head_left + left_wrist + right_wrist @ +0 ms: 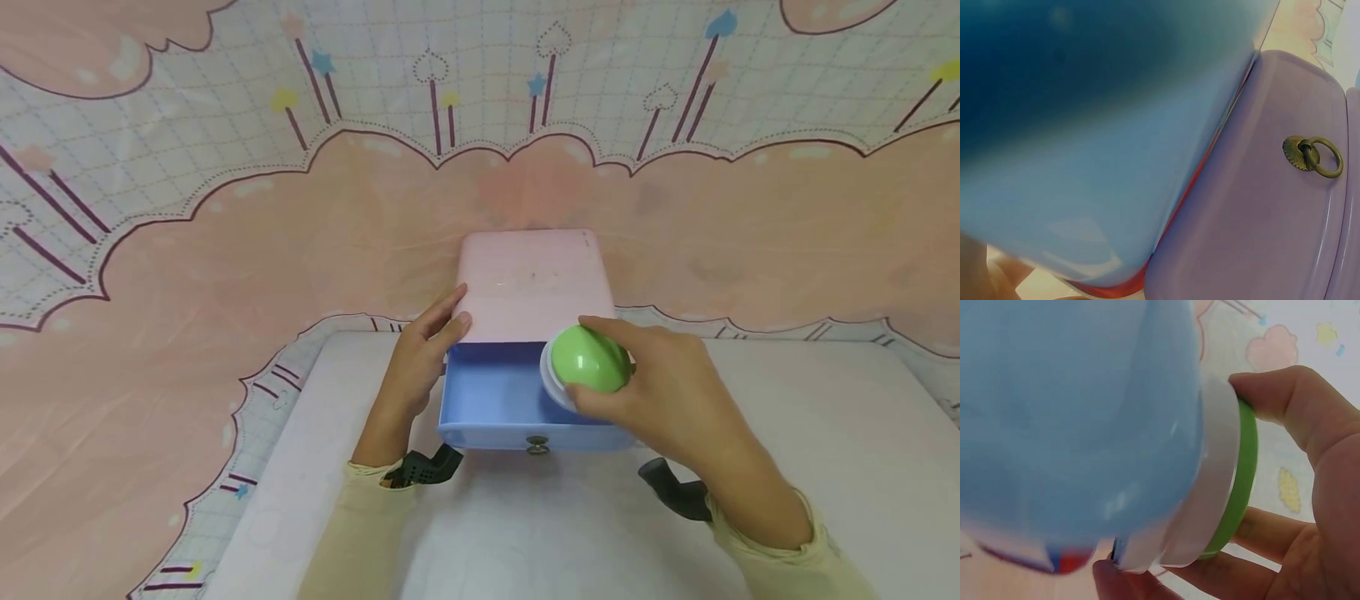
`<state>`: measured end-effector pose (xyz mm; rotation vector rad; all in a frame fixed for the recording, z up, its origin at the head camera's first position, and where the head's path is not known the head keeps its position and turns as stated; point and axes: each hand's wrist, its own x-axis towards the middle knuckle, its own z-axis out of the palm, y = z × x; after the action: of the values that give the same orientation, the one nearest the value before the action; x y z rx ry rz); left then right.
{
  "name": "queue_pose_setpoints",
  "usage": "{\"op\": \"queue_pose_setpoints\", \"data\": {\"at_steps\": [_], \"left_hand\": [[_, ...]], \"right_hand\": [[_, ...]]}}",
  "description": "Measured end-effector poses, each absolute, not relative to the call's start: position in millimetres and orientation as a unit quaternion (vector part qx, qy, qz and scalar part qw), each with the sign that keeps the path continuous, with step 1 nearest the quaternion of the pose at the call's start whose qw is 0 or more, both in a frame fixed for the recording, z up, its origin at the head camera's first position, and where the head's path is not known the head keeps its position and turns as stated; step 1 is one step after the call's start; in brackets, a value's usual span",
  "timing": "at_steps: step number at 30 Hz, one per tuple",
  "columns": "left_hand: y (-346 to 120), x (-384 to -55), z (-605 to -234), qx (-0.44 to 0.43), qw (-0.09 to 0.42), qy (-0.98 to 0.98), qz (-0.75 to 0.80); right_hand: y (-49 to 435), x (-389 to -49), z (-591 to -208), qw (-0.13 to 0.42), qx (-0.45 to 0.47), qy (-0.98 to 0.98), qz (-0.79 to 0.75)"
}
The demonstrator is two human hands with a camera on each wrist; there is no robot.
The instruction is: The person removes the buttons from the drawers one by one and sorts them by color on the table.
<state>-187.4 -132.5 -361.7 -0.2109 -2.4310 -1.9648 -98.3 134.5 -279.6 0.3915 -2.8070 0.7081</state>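
My right hand (667, 392) grips a round white jar with a green lid (588, 360), holding it tilted over the right part of a pulled-out blue drawer (480, 437). Thumb and fingers spread around the jar's rim in the right wrist view, where the blue drawer hides part of the white body (1213, 469). The drawer belongs to a small cabinet with a pink top (532, 283). My left hand (412, 362) rests against the cabinet's left side, thumb at the front corner of the top. Below the blue drawer, the left wrist view shows a purple drawer (1241, 206).
A white table (517, 533) supports the cabinet. Behind it hangs a patterned peach cloth (360, 233). The blue drawer's front carries a small metal pull (537, 444), and a brass ring pull (1313, 157) hangs on the purple drawer. Black wrist cameras (675, 492) stick out below both hands.
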Motion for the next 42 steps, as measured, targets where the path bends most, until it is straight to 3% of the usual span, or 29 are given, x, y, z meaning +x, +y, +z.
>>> {"op": "queue_pose_setpoints", "data": {"at_steps": [17,27,42], "left_hand": [[-132.7,-187.6,-360.3,-0.074,0.006,-0.772,-0.631],[-132.7,-186.4,-358.7,-0.070,0.004,-0.777,-0.625],[-133.2,-186.4,-360.2,-0.063,0.003,-0.782,-0.620]], "right_hand": [[173.6,-97.5,-289.1,0.115,0.090,-0.958,0.245],[200.7,-96.6,-304.2,0.147,0.077,-0.958,0.235],[224.3,-94.4,-328.3,0.115,0.041,-0.970,0.211]]}}
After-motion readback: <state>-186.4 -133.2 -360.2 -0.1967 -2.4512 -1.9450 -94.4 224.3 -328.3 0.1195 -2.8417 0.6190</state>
